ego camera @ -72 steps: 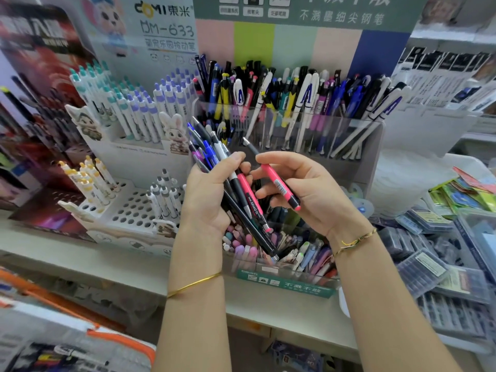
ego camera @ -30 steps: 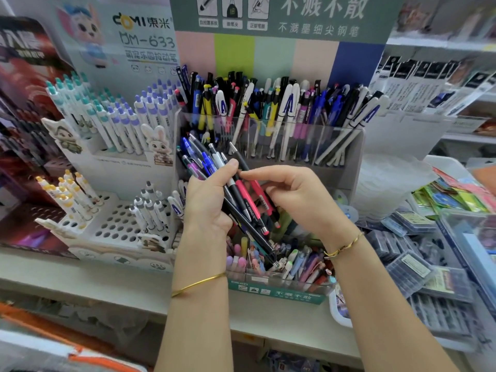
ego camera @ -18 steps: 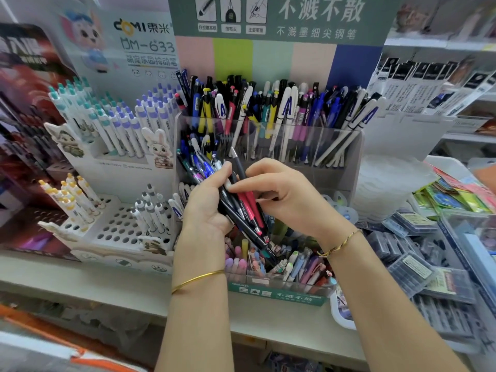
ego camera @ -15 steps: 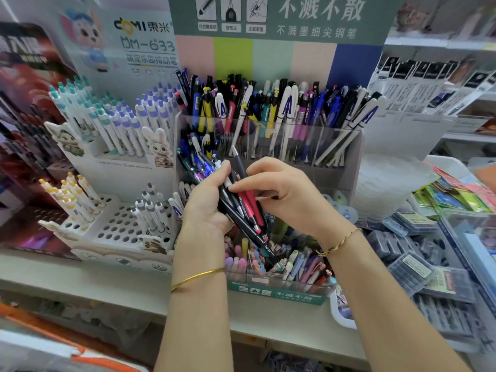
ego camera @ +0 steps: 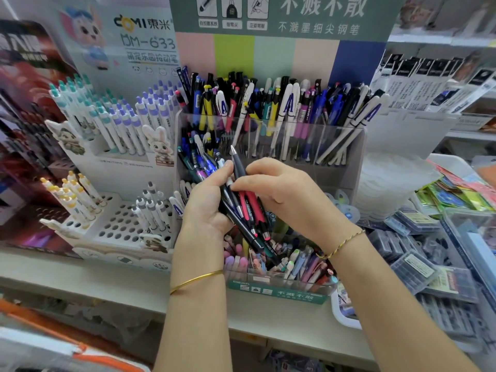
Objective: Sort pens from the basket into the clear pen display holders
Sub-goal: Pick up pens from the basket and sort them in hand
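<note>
My left hand (ego camera: pixel 206 205) grips a bunch of pens (ego camera: pixel 243 210), black, red, pink and blue, slanting up to the left. My right hand (ego camera: pixel 284 194) pinches a dark grey pen (ego camera: pixel 237 165) at the top of that bunch, its tip pointing up. Both hands hover in front of the clear upper display holder (ego camera: pixel 338 149), whose compartments are packed with upright pens. Directly below the hands sits the clear lower holder (ego camera: pixel 279 287) with pastel pens. No basket is plainly visible.
A white perforated pen stand (ego camera: pixel 120 224) with white pens stands to the left, with a cartoon display board behind. Plastic boxes of refills (ego camera: pixel 413 267) and packets fill the right. A white tray edge (ego camera: pixel 341 315) sits right of the lower holder. The shelf edge (ego camera: pixel 80 283) runs below.
My right hand brought the pink pen back into the bunch, then took hold of a dark grey pen at its top. Both hands have risen slightly toward the upper holder.
</note>
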The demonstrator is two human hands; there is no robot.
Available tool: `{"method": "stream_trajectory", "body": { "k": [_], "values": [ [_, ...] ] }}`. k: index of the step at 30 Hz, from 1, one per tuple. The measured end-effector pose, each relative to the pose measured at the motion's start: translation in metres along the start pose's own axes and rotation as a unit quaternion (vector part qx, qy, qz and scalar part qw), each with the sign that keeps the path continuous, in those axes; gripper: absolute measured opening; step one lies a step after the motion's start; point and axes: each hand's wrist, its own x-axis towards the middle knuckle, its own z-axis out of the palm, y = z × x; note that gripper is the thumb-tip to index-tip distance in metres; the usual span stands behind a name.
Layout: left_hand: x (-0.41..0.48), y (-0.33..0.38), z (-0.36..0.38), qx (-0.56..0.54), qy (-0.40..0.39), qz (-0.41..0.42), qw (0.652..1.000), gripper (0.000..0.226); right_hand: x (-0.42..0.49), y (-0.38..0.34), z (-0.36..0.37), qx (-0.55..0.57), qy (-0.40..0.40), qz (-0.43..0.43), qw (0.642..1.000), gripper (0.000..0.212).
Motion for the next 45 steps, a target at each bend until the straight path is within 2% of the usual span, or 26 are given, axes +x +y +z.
{"method": "stream_trajectory", "body": {
  "k": [2,5,7,9,12,15,17,21,24,25,27,31,34,37,40,44,45],
  "values": [
    [0.002,0.000,0.000,0.002,-0.012,-0.004,1.000,0.021,-0.005,-0.002,0.002,0.017,0.040,0.005,0.999,0.030],
    [0.003,-0.003,0.001,-0.004,-0.032,-0.005,0.999,0.020,-0.007,-0.004,0.006,0.017,0.157,0.025,0.987,0.028],
    [0.007,-0.005,-0.001,0.002,-0.049,0.016,0.999,0.016,-0.004,-0.004,0.007,0.053,0.230,0.072,0.969,0.021],
    [0.005,-0.006,0.000,0.021,-0.070,0.040,0.997,0.014,0.000,-0.005,0.005,0.093,0.260,0.135,0.952,0.012],
    [0.001,-0.009,0.002,0.051,-0.095,0.081,0.991,0.012,0.004,-0.007,0.002,0.099,0.245,0.233,0.936,0.028],
    [-0.004,-0.014,0.005,0.077,-0.109,0.101,0.986,0.011,0.009,-0.014,-0.005,0.165,0.219,0.287,0.918,0.024],
    [-0.007,-0.017,0.005,0.095,-0.111,0.103,0.984,0.012,0.011,-0.018,-0.008,0.273,0.196,0.334,0.880,0.015],
    [-0.012,-0.024,0.003,0.126,-0.120,0.115,0.978,0.013,0.006,-0.016,-0.008,0.325,0.171,0.423,0.828,0.007],
    [-0.015,-0.025,0.003,0.171,-0.152,0.130,0.965,0.011,0.005,-0.014,-0.009,0.456,0.138,0.439,0.762,0.017],
    [-0.016,-0.026,0.003,0.187,-0.156,0.135,0.960,0.009,0.005,-0.013,-0.010,0.477,0.119,0.438,0.753,0.024],
    [-0.016,-0.025,0.002,0.209,-0.157,0.143,0.955,0.007,0.004,-0.009,-0.010,0.479,0.092,0.436,0.756,0.030],
    [-0.017,-0.025,0.000,0.260,-0.163,0.130,0.943,0.006,0.004,-0.008,-0.015,0.468,0.082,0.434,0.766,0.025],
    [-0.020,-0.026,0.001,0.243,-0.165,0.109,0.950,0.007,0.007,-0.010,-0.014,0.470,0.088,0.431,0.766,0.028],
    [-0.022,-0.025,0.005,0.197,-0.146,0.088,0.965,0.014,0.009,-0.010,-0.007,0.449,0.133,0.439,0.767,0.033],
    [-0.022,-0.024,0.003,0.196,-0.105,0.079,0.972,0.012,0.010,-0.006,-0.007,0.418,0.209,0.438,0.768,0.018],
    [-0.021,-0.024,-0.001,0.226,-0.117,0.046,0.966,0.006,0.012,-0.001,-0.015,0.445,0.251,0.453,0.731,0.007],
    [-0.021,-0.025,-0.001,0.240,-0.128,0.041,0.961,0.012,0.013,-0.001,-0.016,0.456,0.245,0.459,0.722,0.007]
  ]
}}
